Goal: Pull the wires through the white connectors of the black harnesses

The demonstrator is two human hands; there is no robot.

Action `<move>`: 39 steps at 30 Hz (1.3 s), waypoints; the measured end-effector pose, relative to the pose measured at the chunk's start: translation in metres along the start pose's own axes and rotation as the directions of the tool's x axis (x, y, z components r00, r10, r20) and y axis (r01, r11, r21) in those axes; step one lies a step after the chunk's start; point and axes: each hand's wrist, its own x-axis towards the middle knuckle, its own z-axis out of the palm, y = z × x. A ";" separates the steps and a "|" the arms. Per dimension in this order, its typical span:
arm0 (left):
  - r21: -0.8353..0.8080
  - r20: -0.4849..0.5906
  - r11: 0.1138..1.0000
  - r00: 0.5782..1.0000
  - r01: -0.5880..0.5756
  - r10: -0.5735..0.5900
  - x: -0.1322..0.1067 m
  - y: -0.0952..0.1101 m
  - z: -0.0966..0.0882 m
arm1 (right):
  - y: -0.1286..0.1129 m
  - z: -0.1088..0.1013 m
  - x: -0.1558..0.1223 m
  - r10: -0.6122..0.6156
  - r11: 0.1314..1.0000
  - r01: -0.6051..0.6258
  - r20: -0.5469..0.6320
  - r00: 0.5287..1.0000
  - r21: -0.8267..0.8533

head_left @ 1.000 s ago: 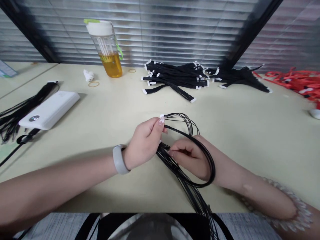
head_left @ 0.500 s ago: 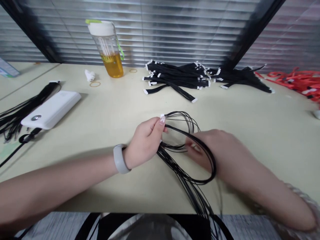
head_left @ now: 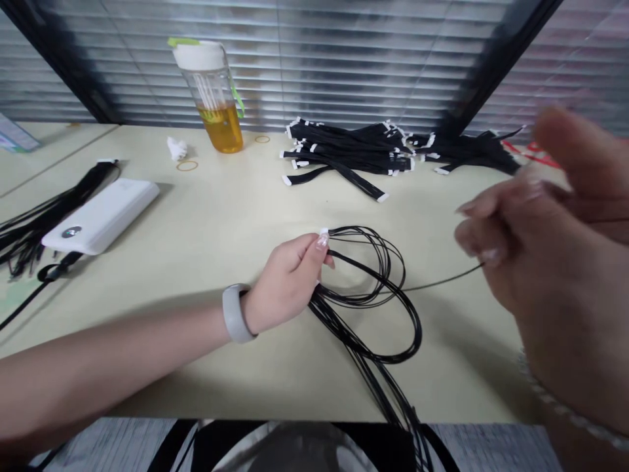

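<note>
A bundle of thin black cords [head_left: 378, 308] lies looped on the pale table [head_left: 206, 216] and trails off the near edge. My left hand [head_left: 287, 282], with a grey band at the wrist, is closed on the bundle where the loops meet. My right hand [head_left: 545, 262] is raised at the right, close to the camera and blurred. Its fingers pinch a single black cord [head_left: 442, 280] that runs taut from the bundle up to them.
A bottle of yellow drink [head_left: 216, 95] stands at the back. A pile of black straps with white ends [head_left: 363, 151] lies behind the cords, red straps [head_left: 535, 154] far right. A white power bank [head_left: 101, 215], more black cords [head_left: 39, 216] and rubber bands [head_left: 187, 166] lie left.
My right hand has left the loops and lifted up and to the right, drawing one cord out of the bundle. My left hand has kept its hold.
</note>
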 end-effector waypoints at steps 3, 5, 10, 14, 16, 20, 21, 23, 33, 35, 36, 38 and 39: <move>-0.034 0.012 0.999 1.000 -0.008 0.008 -0.001 0.000 0.000 | 0.005 0.004 -0.009 0.141 0.978 -0.098 0.244 0.959 -0.184; -0.050 0.015 0.998 1.000 -0.025 0.026 -0.002 -0.001 0.000 | 0.007 0.008 -0.015 0.193 0.939 -0.055 0.386 0.902 -0.341; -0.050 0.031 0.995 0.996 -0.081 0.082 -0.004 -0.001 -0.001 | 0.008 0.015 -0.023 0.237 0.878 0.065 0.549 0.802 -0.474; -0.055 0.046 0.994 0.994 -0.098 0.100 -0.005 -0.002 -0.001 | 0.009 0.015 -0.022 0.276 0.869 0.031 0.535 0.798 -0.494; -0.065 0.059 0.993 0.993 -0.097 0.101 -0.005 -0.002 -0.001 | 0.009 0.014 -0.021 0.294 0.865 0.023 0.544 0.786 -0.501; -0.046 0.082 0.992 0.989 -0.116 0.120 -0.007 -0.001 -0.003 | 0.008 0.015 -0.021 0.320 0.867 0.007 0.566 0.760 -0.499; -0.029 0.085 0.991 0.988 -0.127 0.129 -0.008 0.000 -0.003 | 0.007 0.015 -0.021 0.321 0.868 0.005 0.570 0.756 -0.496; 0.002 0.087 0.988 0.984 -0.154 0.153 -0.009 0.000 -0.004 | 0.007 0.015 -0.021 0.324 0.870 0.003 0.578 0.748 -0.493; 0.026 0.105 0.985 0.981 -0.168 0.164 -0.007 -0.001 -0.004 | 0.007 0.014 -0.022 0.245 0.869 0.102 0.602 0.760 -0.484; 0.019 0.107 0.987 0.982 -0.157 0.154 -0.007 0.000 -0.004 | 0.008 0.013 -0.022 0.192 0.863 0.161 0.606 0.772 -0.478; 0.015 0.105 0.989 0.983 -0.150 0.148 -0.007 0.000 -0.004 | 0.009 0.014 -0.023 0.165 0.856 0.191 0.603 0.780 -0.480; 0.011 0.115 0.991 0.984 -0.135 0.133 -0.006 0.001 -0.004 | 0.012 0.014 -0.024 0.106 0.838 0.251 0.596 0.796 -0.484; 0.015 0.128 0.992 0.984 -0.129 0.126 -0.006 0.002 -0.004 | 0.013 0.014 -0.024 0.080 0.829 0.277 0.593 0.801 -0.485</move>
